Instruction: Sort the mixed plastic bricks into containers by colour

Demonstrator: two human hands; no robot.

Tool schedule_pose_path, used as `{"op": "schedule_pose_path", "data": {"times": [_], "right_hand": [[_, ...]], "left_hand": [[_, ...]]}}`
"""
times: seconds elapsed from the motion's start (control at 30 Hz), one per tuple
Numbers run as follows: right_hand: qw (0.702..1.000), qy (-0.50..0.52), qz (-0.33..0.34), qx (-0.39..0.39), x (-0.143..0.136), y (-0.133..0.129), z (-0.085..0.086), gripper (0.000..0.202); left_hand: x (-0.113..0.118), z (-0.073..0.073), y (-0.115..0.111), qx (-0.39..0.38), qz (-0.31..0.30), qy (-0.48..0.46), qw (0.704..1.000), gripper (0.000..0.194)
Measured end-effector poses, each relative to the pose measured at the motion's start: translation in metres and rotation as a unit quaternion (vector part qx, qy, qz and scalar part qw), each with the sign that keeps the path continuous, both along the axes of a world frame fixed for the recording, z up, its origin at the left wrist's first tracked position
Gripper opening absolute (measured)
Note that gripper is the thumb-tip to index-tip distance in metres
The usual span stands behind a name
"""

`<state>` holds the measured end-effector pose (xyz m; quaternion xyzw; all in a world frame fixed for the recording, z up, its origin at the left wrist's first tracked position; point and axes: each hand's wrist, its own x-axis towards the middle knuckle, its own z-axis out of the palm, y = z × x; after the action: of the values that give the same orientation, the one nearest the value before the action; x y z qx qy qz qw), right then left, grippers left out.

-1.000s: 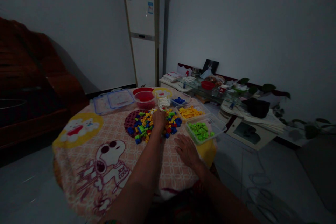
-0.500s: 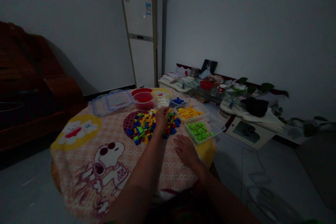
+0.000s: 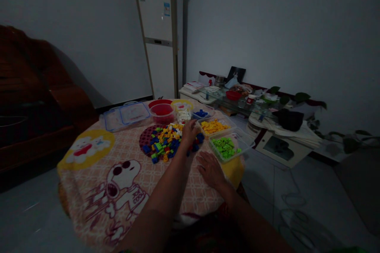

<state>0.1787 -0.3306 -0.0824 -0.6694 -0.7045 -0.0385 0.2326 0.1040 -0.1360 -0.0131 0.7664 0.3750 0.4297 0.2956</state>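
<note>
Left hand (image 3: 189,132): fingers bent, tips just beside the near-left corner of the clear box of yellow bricks (image 3: 213,126); too dim and small to tell whether grasping a brick or bare. Right hand (image 3: 211,170): released, palm down on the tablecloth (image 3: 166,178), fingers loosely spread, near the clear box of green bricks (image 3: 225,147).

Beneath and left of the left hand: mixed pile (image 3: 164,138) of toy bricks, blue, green, yellow, red and a few white, heaped loose over a plum round patch (image 3: 145,140), partly hidden by hand and forearm.

Beyond: small clear box of blue bricks (image 3: 201,113); white bricks (image 3: 184,116), container hard to make out; round red tub (image 3: 162,112), contents not discernible; clear lids with blue edging (image 3: 135,112) at the far left.

Progress, judged from the present lie: partial. Done: green, yellow, blue and white each gathered in a separate lot, yellow and green the larger. Left: the whole mixed pile, sizeable, all those colours plus red; no separate lot of red visible.

Writing: "JOE COOL" on the shirt of the cartoon dog (image 3: 126,182) printed on the tablecloth. Blue label (image 3: 166,9) on the tall white unit (image 3: 157,23) by the wall, lettering illegible. Red-and-white cup (image 3: 251,99) on the low side stand, marking unreadable. Brick brand: none legible.
</note>
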Motion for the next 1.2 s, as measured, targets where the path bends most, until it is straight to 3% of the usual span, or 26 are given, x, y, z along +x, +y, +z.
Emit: {"op": "schedule_pose_path", "data": {"times": [0.13,0.27,0.4,0.57,1.03,1.2], "right_hand": [[1.0,-0.001,0.001,0.0,0.001,-0.001,-0.002,0.04],[1.0,-0.003,-0.002,0.001,-0.001,-0.001,-0.001,0.039],[1.0,-0.003,0.0,0.003,-0.001,-0.001,0.001,0.039],[1.0,-0.003,0.008,0.014,0.001,-0.001,-0.001,0.039],[1.0,-0.006,0.008,0.02,0.001,0.0,-0.003,0.038],[1.0,-0.004,0.007,0.021,0.001,0.0,-0.002,0.039]], "left_hand": [[-0.042,0.011,0.014,0.057,0.127,0.059,0.989,0.043],[-0.085,0.008,0.03,0.05,0.225,0.09,0.969,0.041],[-0.11,-0.001,0.039,-0.008,0.255,0.174,0.951,0.039],[-0.109,0.0,0.033,-0.042,0.198,0.234,0.951,0.036],[-0.096,0.001,0.028,-0.077,0.201,0.235,0.948,0.031],[-0.09,0.0,0.028,-0.053,0.243,0.208,0.946,0.031]]}}
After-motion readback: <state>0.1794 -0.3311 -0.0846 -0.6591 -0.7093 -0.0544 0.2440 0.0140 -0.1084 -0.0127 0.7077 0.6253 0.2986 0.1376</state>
